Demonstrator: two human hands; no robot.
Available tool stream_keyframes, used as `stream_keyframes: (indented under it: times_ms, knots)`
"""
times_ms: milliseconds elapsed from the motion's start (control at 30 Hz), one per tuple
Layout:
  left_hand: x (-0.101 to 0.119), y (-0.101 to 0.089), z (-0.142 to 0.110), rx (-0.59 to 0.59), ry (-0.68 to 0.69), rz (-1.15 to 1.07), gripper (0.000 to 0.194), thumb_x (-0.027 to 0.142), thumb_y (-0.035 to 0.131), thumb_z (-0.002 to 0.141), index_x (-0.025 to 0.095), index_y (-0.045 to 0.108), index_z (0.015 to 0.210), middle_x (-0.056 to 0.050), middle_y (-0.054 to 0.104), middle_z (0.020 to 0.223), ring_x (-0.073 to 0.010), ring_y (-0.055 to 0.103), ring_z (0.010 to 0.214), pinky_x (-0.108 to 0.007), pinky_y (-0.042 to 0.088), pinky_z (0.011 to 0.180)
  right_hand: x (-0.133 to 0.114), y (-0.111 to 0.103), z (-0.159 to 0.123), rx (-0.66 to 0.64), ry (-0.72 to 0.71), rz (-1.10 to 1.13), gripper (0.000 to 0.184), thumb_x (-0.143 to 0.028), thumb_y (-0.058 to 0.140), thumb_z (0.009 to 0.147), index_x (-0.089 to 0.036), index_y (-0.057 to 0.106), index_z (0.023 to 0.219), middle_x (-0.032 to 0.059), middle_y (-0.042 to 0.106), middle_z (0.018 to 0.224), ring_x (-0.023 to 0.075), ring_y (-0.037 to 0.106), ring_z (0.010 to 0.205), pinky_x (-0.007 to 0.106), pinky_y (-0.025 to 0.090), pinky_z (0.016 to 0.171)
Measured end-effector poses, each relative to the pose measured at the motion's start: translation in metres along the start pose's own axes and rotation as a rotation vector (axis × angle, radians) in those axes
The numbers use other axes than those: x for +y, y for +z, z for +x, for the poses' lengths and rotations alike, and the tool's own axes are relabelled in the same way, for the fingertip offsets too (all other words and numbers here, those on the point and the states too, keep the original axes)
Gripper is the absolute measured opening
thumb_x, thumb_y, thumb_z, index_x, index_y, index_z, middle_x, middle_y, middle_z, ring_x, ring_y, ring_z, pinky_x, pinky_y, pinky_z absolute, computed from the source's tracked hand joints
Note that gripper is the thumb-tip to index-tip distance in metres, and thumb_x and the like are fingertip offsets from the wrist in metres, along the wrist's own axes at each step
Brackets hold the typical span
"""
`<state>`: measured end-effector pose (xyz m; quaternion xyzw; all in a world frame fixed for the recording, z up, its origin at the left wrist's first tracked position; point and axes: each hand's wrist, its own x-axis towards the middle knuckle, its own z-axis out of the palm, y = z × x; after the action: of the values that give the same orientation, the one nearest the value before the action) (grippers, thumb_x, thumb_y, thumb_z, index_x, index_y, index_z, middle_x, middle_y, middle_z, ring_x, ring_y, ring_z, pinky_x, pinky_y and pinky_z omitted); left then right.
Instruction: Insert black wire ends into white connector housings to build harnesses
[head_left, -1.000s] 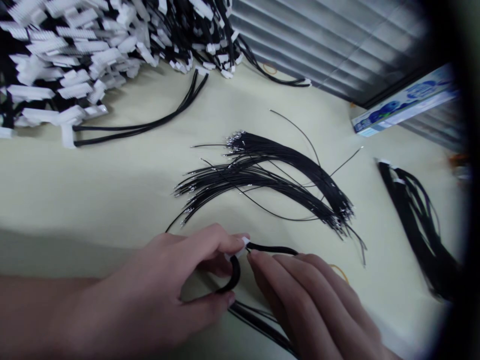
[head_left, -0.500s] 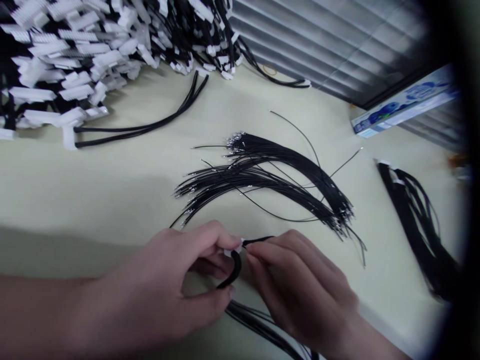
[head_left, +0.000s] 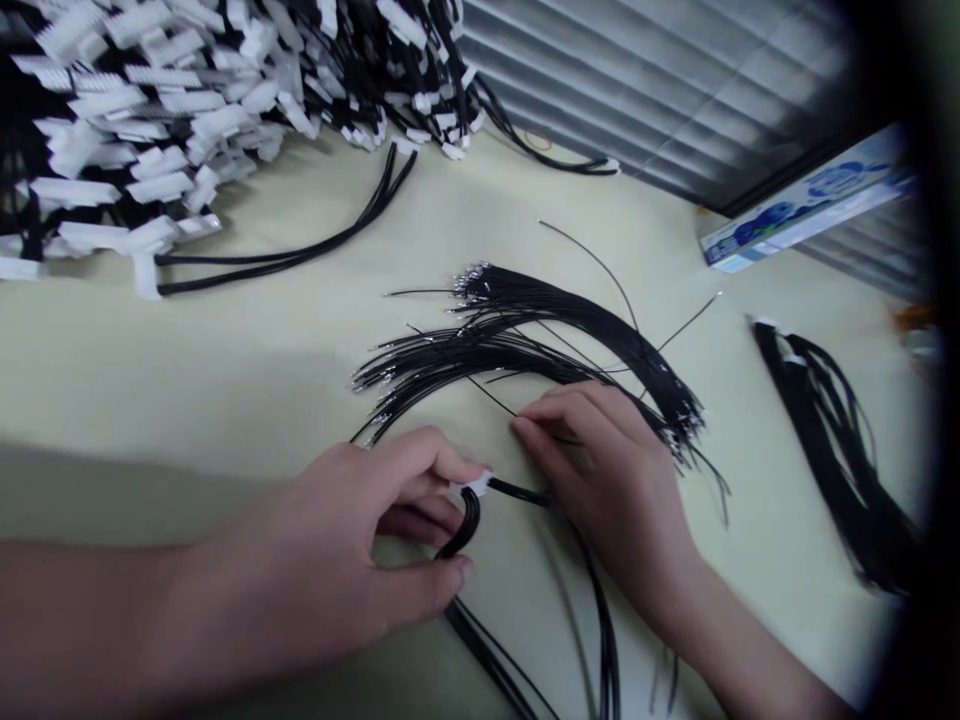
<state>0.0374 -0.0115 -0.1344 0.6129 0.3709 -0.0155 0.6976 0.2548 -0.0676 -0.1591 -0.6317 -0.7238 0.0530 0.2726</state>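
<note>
My left hand (head_left: 375, 560) is closed on a small white connector (head_left: 474, 484) with black wires in it. One bunch of these wires (head_left: 471, 525) curls down between my thumb and fingers; another leaves the connector to the right and hangs down past my right wrist. Thumb and forefinger of my right hand (head_left: 615, 470) pinch a single thin black wire (head_left: 493, 396) at the front of the loose wires. Behind it lie two curved bundles of cut black wires (head_left: 577, 310) with shiny metal tips at their ends.
A big heap of white connectors (head_left: 157, 130) with black wires fills the back left. One finished-looking cable (head_left: 285, 262) lies before it. Grey slats (head_left: 637, 80) stand behind, a blue-and-white box (head_left: 810, 200) at the back right, and a black cable bundle (head_left: 825, 460) on the right.
My right hand has left the connector and moved up and back to the loose wires, where it now pinches one. My left hand keeps its hold on the connector, almost unmoved.
</note>
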Motion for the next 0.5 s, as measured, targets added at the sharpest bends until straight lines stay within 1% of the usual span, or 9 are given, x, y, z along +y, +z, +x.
stream_keyframes:
  times_ms: [67, 100, 133, 200, 267, 333, 367, 433, 500]
  knots:
    - [0.001, 0.0, 0.0, 0.004, -0.005, -0.013, 0.037, 0.034, 0.065, 0.08, 0.027, 0.055, 0.115, 0.002, 0.07, 0.101, -0.0136, 0.067, 0.098, -0.026, 0.054, 0.094, -0.003, -0.002, -0.001, 0.025, 0.016, 0.017, 0.006, -0.016, 0.057, 0.09, -0.018, 0.057, 0.085, 0.0029, 0.06, 0.084, 0.0157, 0.055, 0.08, 0.032, 0.046, 0.071]
    - [0.002, 0.001, 0.001, 0.002, -0.006, -0.029, 0.037, 0.034, 0.065, 0.08, 0.027, 0.055, 0.115, 0.003, 0.071, 0.1, -0.0131, 0.067, 0.097, -0.025, 0.054, 0.094, -0.004, -0.004, -0.001, 0.048, 0.037, 0.035, 0.003, -0.015, 0.055, 0.091, -0.018, 0.056, 0.09, 0.0031, 0.06, 0.086, 0.0144, 0.055, 0.078, 0.03, 0.047, 0.068]
    - [0.003, 0.001, 0.001, -0.001, -0.007, -0.051, 0.036, 0.033, 0.066, 0.08, 0.026, 0.055, 0.114, 0.003, 0.071, 0.098, -0.0125, 0.067, 0.096, -0.024, 0.054, 0.092, -0.006, -0.006, -0.002, 0.079, 0.068, 0.066, 0.006, -0.015, 0.053, 0.092, -0.018, 0.056, 0.097, 0.0033, 0.06, 0.088, 0.0127, 0.056, 0.075, 0.027, 0.048, 0.064]
    - [0.004, 0.002, 0.001, 0.011, -0.014, -0.105, 0.033, 0.032, 0.066, 0.08, 0.026, 0.055, 0.111, 0.004, 0.072, 0.096, -0.0115, 0.068, 0.094, -0.02, 0.055, 0.088, -0.01, -0.012, -0.004, 0.163, 0.154, 0.132, 0.019, -0.015, 0.05, 0.094, -0.019, 0.056, 0.112, 0.0037, 0.061, 0.091, 0.011, 0.057, 0.071, 0.025, 0.049, 0.06]
    - [0.005, 0.002, 0.001, 0.059, -0.043, -0.15, 0.032, 0.033, 0.067, 0.08, 0.027, 0.056, 0.11, 0.005, 0.072, 0.096, -0.0111, 0.068, 0.093, -0.018, 0.056, 0.084, -0.015, -0.019, -0.005, 0.258, 0.204, 0.161, 0.03, -0.017, 0.048, 0.095, -0.022, 0.058, 0.123, 0.0043, 0.062, 0.093, 0.0127, 0.058, 0.075, 0.028, 0.051, 0.065]
    - [0.005, 0.002, 0.0, 0.122, -0.064, -0.182, 0.033, 0.034, 0.069, 0.079, 0.028, 0.056, 0.108, 0.006, 0.073, 0.094, -0.0105, 0.068, 0.091, -0.016, 0.056, 0.08, -0.02, -0.028, -0.006, 0.317, 0.169, 0.091, 0.033, -0.016, 0.048, 0.095, -0.025, 0.061, 0.124, 0.005, 0.06, 0.09, 0.015, 0.056, 0.078, 0.031, 0.049, 0.068]
    - [0.005, 0.002, 0.0, 0.148, -0.066, -0.195, 0.033, 0.034, 0.07, 0.078, 0.028, 0.056, 0.108, 0.006, 0.073, 0.093, -0.0101, 0.068, 0.09, -0.015, 0.056, 0.078, -0.023, -0.032, -0.006, 0.313, 0.116, 0.035, 0.032, -0.015, 0.049, 0.095, -0.025, 0.063, 0.122, 0.0048, 0.059, 0.086, 0.0146, 0.055, 0.076, 0.031, 0.047, 0.065]
    - [0.004, 0.002, 0.001, 0.175, -0.053, -0.219, 0.032, 0.032, 0.07, 0.078, 0.028, 0.056, 0.107, 0.007, 0.073, 0.09, -0.0091, 0.068, 0.087, -0.013, 0.055, 0.075, -0.028, -0.038, -0.006, 0.25, 0.012, -0.058, 0.026, -0.014, 0.051, 0.094, -0.023, 0.066, 0.113, 0.0027, 0.057, 0.079, 0.0108, 0.053, 0.067, 0.026, 0.044, 0.055]
    - [0.004, 0.001, 0.002, 0.187, -0.037, -0.237, 0.033, 0.032, 0.07, 0.078, 0.027, 0.055, 0.107, 0.006, 0.073, 0.089, -0.0092, 0.068, 0.087, -0.012, 0.055, 0.074, -0.033, -0.04, -0.006, 0.177, -0.054, -0.07, 0.021, -0.012, 0.053, 0.093, -0.02, 0.064, 0.109, 0.0002, 0.059, 0.075, 0.0068, 0.051, 0.059, 0.021, 0.043, 0.051]
